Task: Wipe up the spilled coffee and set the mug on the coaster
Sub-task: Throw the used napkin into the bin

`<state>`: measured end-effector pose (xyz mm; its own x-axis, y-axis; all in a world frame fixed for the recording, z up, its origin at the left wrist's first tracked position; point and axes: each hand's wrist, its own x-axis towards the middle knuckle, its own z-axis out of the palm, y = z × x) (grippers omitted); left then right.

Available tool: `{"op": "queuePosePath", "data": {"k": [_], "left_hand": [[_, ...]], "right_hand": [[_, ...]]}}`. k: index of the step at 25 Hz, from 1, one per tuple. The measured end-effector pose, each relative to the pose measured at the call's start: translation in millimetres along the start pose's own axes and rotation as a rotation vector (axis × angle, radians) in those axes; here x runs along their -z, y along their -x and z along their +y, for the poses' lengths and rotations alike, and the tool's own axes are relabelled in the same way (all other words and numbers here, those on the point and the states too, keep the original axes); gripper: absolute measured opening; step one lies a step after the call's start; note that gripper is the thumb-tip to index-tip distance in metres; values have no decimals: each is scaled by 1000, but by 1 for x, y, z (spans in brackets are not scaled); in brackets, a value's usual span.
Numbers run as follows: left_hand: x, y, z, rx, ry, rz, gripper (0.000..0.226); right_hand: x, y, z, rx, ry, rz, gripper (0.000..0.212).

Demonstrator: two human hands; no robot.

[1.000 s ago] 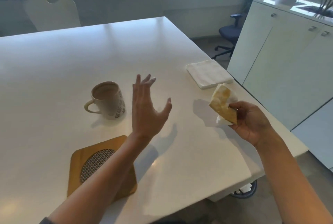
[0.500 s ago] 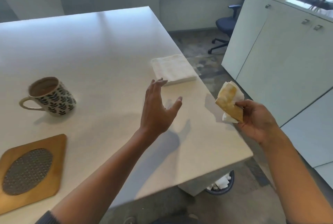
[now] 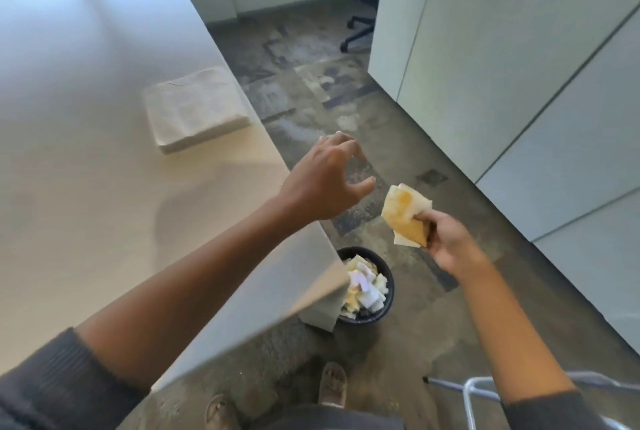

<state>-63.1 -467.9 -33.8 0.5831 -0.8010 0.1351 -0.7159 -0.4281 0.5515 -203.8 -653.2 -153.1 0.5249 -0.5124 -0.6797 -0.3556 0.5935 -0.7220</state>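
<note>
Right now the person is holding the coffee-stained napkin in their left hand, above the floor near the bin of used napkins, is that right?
Not quite. The head view shows the stained napkin pinched in the right hand; the left hand holds nothing. It is above the floor near the bin of used napkins.

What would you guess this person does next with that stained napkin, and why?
Probably lower the right hand toward the bin and drop the napkin in. The napkin is stained brown-yellow, the hand pinches it out past the table edge, and the bin on the floor below already holds crumpled napkins. The left hand holds nothing.
</note>
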Motion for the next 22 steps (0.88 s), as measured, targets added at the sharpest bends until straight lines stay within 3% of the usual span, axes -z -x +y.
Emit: {"op": "queuePosePath", "data": {"k": [7,11,14,17,22], "left_hand": [[-37,-11,-10,120,-122,-295,42],[-40,-10,-12,112,-154,-285,41],[-41,-7,-12,95,-146,-249,36],[-39,-6,-12,91,-112,-199,33],[-39,0,-9,90,-101,-190,32]], "right_hand": [[27,-67,54,61,454,230,13],[21,-88,69,-24,494,100,35],[26,-99,78,-142,531,205,42],[37,-100,84,-202,566,363,42],[32,-97,80,-162,486,315,28]]}}
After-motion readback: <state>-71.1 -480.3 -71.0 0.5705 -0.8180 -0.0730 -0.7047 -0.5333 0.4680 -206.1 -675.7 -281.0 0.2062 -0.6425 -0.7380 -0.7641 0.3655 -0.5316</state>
